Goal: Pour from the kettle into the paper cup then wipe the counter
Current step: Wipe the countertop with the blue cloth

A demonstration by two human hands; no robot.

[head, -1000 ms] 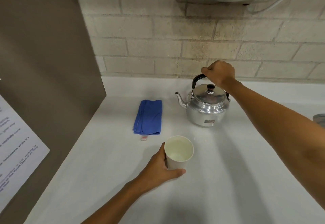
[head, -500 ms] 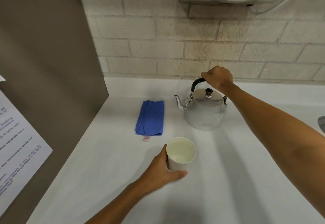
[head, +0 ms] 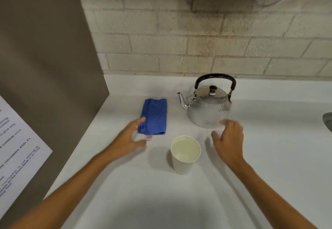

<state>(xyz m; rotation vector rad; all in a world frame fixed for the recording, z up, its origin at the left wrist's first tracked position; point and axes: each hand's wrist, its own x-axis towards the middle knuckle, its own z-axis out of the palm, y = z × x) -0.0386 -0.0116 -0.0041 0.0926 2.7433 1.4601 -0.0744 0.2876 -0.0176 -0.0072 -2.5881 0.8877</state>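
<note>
Kettle (head: 209,108) sits upright near the worktop's (head: 269,157) back edge, paper cup (head: 185,154) in front w/ liquid inside, so pouring looks done. Left hand (head: 128,140) open, empty, reaching at the blue cloth (head: 154,115); right hand (head: 228,139) open, holding nothing. Wipe not yet done.

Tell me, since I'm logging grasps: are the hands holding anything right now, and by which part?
Nothing is held. The left hand is open by the blue cloth; the right hand is open between kettle and paper cup.

Upright white paper cup (head: 185,154) before steel kettle (head: 209,109), counter (head: 179,201).
</note>
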